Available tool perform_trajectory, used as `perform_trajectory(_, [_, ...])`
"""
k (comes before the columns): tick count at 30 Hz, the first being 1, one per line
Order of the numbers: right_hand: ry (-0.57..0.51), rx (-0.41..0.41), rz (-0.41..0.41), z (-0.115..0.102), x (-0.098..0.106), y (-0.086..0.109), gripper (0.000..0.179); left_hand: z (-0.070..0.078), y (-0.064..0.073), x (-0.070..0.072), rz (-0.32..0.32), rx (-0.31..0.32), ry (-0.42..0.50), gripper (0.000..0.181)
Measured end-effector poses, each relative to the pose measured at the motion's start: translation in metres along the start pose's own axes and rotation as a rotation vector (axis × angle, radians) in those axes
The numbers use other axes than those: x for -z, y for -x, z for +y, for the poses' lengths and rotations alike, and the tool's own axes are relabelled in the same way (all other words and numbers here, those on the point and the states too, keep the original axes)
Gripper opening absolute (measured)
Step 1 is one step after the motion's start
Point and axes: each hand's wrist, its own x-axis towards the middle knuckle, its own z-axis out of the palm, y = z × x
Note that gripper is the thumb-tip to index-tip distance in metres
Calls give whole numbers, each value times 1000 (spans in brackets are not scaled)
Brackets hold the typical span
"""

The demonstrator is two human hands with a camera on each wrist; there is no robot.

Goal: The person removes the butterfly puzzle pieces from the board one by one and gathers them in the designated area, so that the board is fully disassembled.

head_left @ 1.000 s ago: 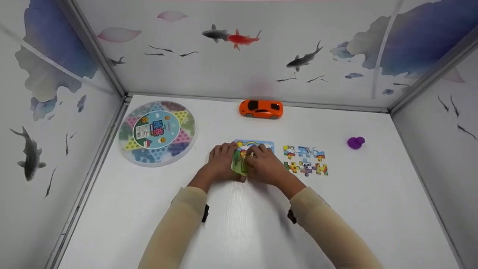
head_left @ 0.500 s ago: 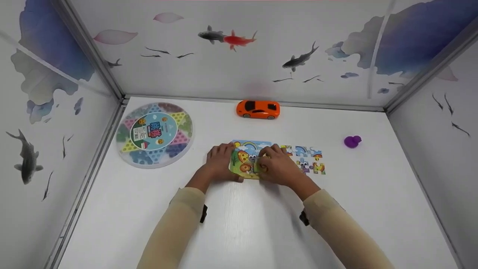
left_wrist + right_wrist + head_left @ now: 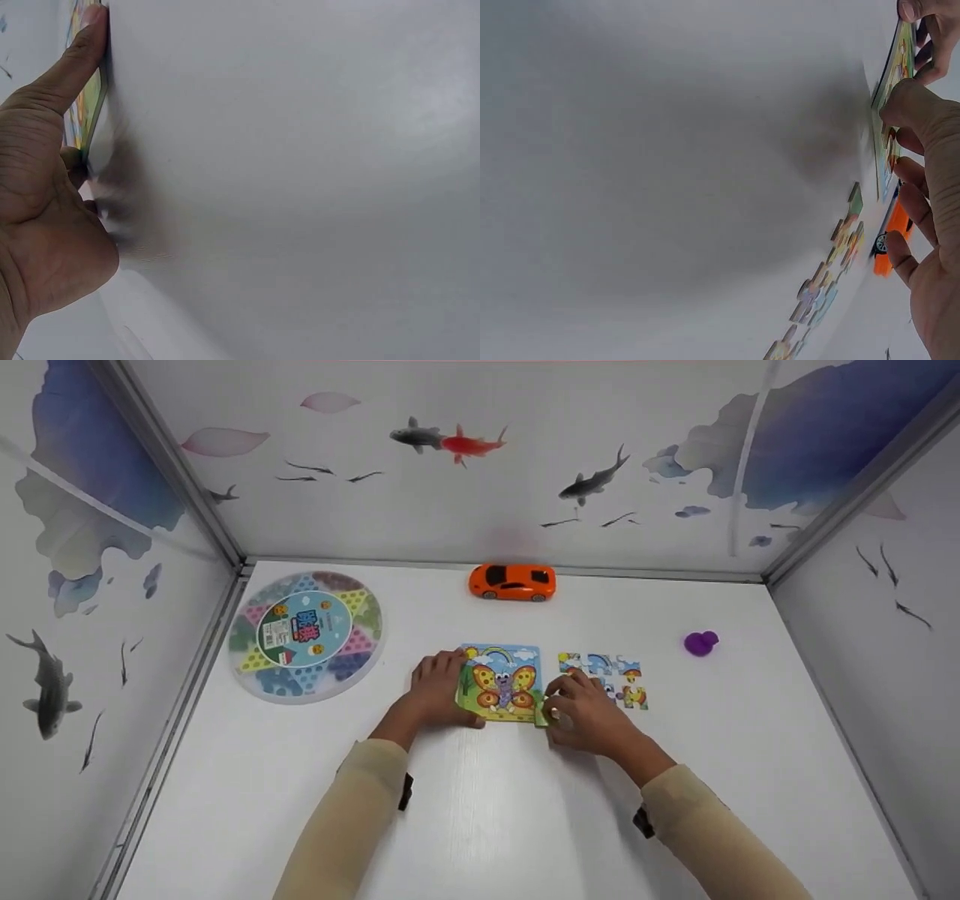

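Observation:
A square puzzle board [image 3: 504,682] with a butterfly and rainbow picture lies at the middle of the table. My left hand [image 3: 436,690] holds it along its left side, thumb at the lower edge and fingers by the upper left corner. In the left wrist view, that thumb [image 3: 79,56] runs straight along the board's edge. My right hand [image 3: 589,712] pinches a flat, green-edged puzzle part [image 3: 540,709] at the board's lower right. The fingers hide most of this part. Several loose jigsaw pieces [image 3: 634,696] lie in two rows beyond the right hand, partly covered by it.
An orange toy car [image 3: 512,583] stands near the back wall. At the left lies a round Chinese checkers box [image 3: 306,637]. A small purple toy duck [image 3: 700,643] sits at the right. White panels with painted fish enclose the table on three sides.
My right hand has moved right from over the board to its lower right side, carrying the green-edged part and uncovering the butterfly picture. My left hand stays at the board's left side.

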Motion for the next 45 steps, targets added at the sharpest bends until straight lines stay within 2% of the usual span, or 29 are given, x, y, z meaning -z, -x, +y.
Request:
perform_trajectory(8, [-5,-47,-20,6,-2,20,27,-6,3,-1,5,-18,15,124])
perform_trajectory(17, [-6,-55,-1,14,-1,38,27,-8,1,-1,5,3,-2,127])
perform_trajectory(24, [-32,-9,1,19,0,47,25,-6,2,-1,2,9,-4,128])
perform_trajectory(31, [-106,5,8,23,-1,52,20,-3,2,1,10,-6,-5,127])
perform_trajectory(38, [-27,78,33,23,2,55,21,0,3,3,13,-21,-1,125])
perform_trajectory(45, [-5,94,27,23,3,58,22,0,2,-1,1,-22,-2,123])
